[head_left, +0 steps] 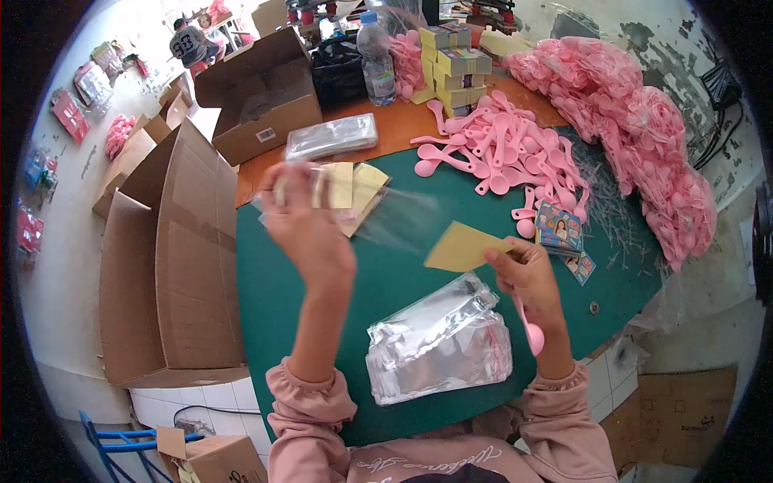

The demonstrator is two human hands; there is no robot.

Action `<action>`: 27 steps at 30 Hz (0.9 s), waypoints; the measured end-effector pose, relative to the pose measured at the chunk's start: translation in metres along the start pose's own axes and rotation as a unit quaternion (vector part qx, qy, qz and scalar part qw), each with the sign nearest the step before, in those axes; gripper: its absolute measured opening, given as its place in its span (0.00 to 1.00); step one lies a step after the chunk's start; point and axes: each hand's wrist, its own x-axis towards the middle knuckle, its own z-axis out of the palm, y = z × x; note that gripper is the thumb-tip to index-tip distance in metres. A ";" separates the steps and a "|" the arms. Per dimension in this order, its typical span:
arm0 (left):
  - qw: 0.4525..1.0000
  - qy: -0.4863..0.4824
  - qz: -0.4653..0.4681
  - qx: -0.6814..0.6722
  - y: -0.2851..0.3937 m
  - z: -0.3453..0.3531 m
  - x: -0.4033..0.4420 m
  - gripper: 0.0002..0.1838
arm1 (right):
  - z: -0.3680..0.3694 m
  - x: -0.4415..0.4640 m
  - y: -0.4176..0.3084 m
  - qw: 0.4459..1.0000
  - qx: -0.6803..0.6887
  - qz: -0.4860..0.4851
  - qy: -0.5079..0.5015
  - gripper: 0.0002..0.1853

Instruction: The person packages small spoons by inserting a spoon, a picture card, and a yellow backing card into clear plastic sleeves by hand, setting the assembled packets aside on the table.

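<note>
My left hand (304, 221), smeared by motion, is raised over the left of the green mat (306, 338). A clear plastic bag (407, 216) trails from its fingers towards the right. Between thumb and fingers my right hand (527, 270) pinches a yellow card (463, 248), and a pink measuring spoon (534, 338) hangs down from the same hand. Below and between the hands lies a stack of clear plastic bags (439, 346). Bagged yellow cards (366, 189) lie just behind my left hand. Close to my right hand is a stack of printed cards (558, 225).
Loose pink spoons (503, 145) are heaped at the back right, beside a long pile of bagged spoons (636, 121). Banded card stacks (459, 68), a water bottle (376, 60) and another bag pack (332, 137) stand behind. Open cardboard boxes (197, 266) line the left edge.
</note>
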 end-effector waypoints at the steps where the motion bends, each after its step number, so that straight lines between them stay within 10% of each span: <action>1: 1.000 0.000 0.000 0.000 0.005 -0.006 0.011 0.07 | -0.008 0.005 0.000 0.998 -0.063 0.008 0.029 0.10; 6: 0.997 0.050 -0.028 -0.061 0.016 -0.013 0.023 0.11 | -0.035 0.045 0.025 0.981 -0.163 0.109 0.010 0.17; 14: 0.979 -0.066 -0.194 0.006 -0.004 0.007 -0.018 0.13 | -0.036 0.050 0.043 0.974 -0.210 -0.004 0.080 0.20; 16: 0.968 -0.101 -0.228 -0.001 -0.014 0.012 -0.039 0.09 | -0.037 0.041 0.037 0.751 -0.564 -0.335 0.076 0.21; 17: 0.962 -0.122 -0.244 -0.009 -0.018 0.013 -0.050 0.07 | -0.027 0.031 0.027 0.751 -0.565 -0.335 0.074 0.21; 19: 0.954 -0.161 -0.251 -0.037 -0.027 0.017 -0.070 0.07 | -0.003 0.002 -0.003 0.983 -0.091 -0.117 -0.107 0.20; 22: 0.933 -0.268 -0.238 -0.016 -0.036 0.014 -0.082 0.08 | -0.004 -0.023 -0.036 0.979 -0.019 0.046 -0.197 0.19; 27: 0.805 -0.465 -0.246 0.276 -0.027 -0.017 -0.067 0.17 | -0.111 -0.059 -0.073 0.959 -0.265 -0.084 -0.056 0.20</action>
